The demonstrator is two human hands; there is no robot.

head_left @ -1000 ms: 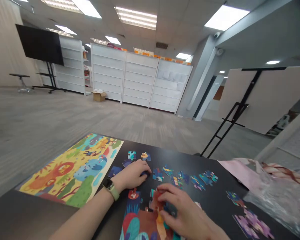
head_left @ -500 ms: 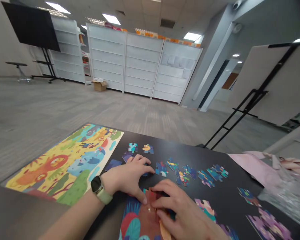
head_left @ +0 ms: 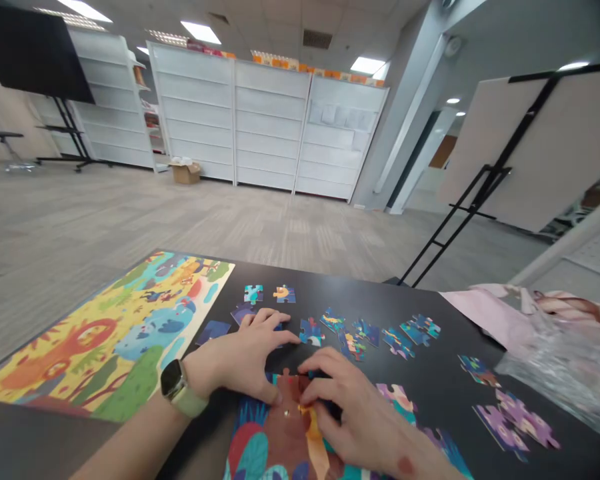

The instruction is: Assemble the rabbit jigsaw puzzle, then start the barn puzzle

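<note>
Now working the top edge of the half-built jigsaw [head_left: 275,447], right fingers [head_left: 325,367] curling closed over a reddish piece [head_left: 293,383], left fingers [head_left: 270,327] spreading open on the desk [head_left: 340,293] just beside it, gripping nothing visible.

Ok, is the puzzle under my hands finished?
No, unfinished: the puzzle has an uneven, partly built edge, and loose pieces lie on the table beside it.
</note>
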